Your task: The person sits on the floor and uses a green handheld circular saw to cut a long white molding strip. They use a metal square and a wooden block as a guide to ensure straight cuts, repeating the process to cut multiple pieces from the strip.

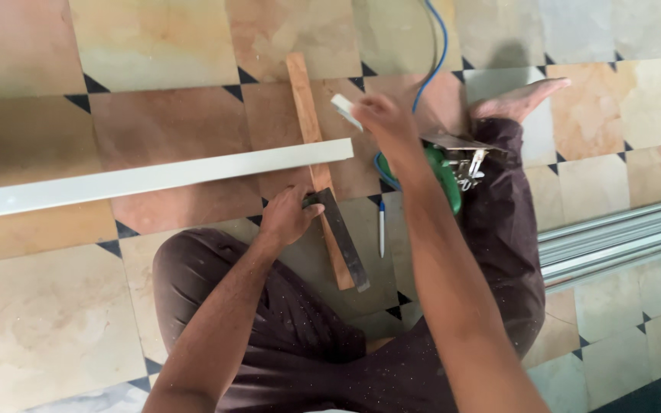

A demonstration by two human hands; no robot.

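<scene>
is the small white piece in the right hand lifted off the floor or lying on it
Lifted. The right hand holds the small white piece up in the air above the wooden strip; it looks blurred.

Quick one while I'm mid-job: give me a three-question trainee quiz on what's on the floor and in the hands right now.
1. True or false: the left hand rests on the dark metal square lying along the wooden strip.
2. Which thing does the right hand hold up? A) the pen B) a small white offcut C) the blue cable
3. Fill in: the end of the long white profile lies across the wooden ____.

Key
1. True.
2. B: the small white offcut is in the fingers; the pen lies on the tiled floor, and the blue cable runs to the green power saw.
3. strip.
</scene>
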